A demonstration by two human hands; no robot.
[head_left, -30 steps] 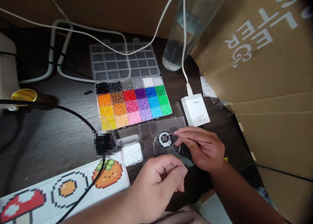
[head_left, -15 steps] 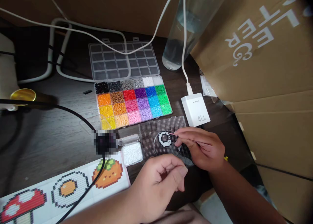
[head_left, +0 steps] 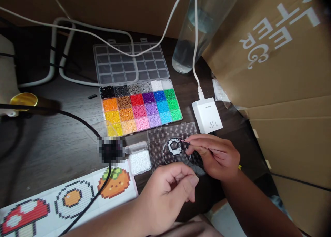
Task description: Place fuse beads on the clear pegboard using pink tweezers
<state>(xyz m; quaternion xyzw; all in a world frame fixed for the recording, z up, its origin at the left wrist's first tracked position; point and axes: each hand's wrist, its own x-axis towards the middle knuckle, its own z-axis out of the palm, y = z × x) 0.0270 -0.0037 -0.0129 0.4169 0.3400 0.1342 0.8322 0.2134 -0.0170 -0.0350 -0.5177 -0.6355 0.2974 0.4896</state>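
My right hand (head_left: 219, 157) pinches thin pink tweezers (head_left: 183, 140), their tip at the upper right edge of a small ring of white and black beads (head_left: 171, 150). The beads stand on a clear pegboard (head_left: 157, 133), and a curved transparent rim (head_left: 163, 155) shows around them. In front of the board, my left hand (head_left: 173, 195) is closed, fingers curled and thumb against them, with nothing visible in it. Left of the board stands a small open box of white beads (head_left: 139, 163). A printed pattern sheet (head_left: 90, 219) shows a mushroom, a fried egg and an orange fruit.
Behind the board lies a sorted bead case (head_left: 137, 100) with its clear lid (head_left: 111, 62) open. A white charger (head_left: 207, 116) with a cable, a water bottle (head_left: 184, 62) and a cardboard box (head_left: 279, 78) stand right. A black cable (head_left: 77, 121) crosses the left side.
The view has shifted very slightly. My right hand and the tweezers have moved a little to the right; my left hand stays in place.
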